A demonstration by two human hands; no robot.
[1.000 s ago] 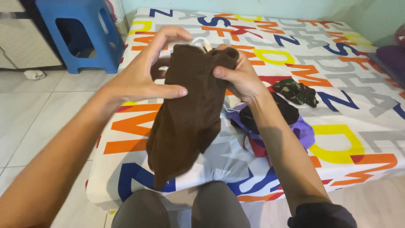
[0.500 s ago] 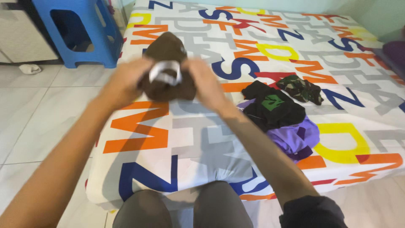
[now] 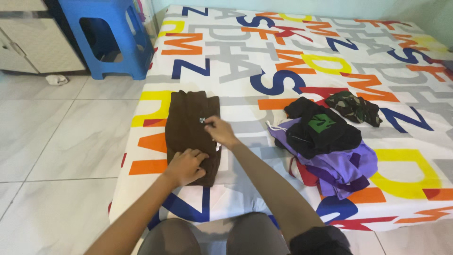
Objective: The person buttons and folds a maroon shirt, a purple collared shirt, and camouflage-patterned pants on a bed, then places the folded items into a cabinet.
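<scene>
A folded dark brown garment (image 3: 188,122) lies flat near the left front of a mattress with a white sheet printed with big coloured letters (image 3: 264,71). My left hand (image 3: 186,166) rests on the garment's near end, fingers curled against the cloth. At the garment's right edge, about halfway up, my right hand (image 3: 220,132) pinches the fabric next to a small white mark. My knees in grey trousers (image 3: 203,238) show at the bottom of the view.
A heap of clothes lies to the right: a black piece with a green patch (image 3: 321,127), a purple piece (image 3: 344,163) and a camouflage piece (image 3: 354,106). A blue plastic stool (image 3: 111,38) and a white cabinet (image 3: 33,42) stand on the tiled floor at the left.
The brown garment was held up in both hands, then bunched in the air. Now it lies folded flat on the sheet with both hands down on it.
</scene>
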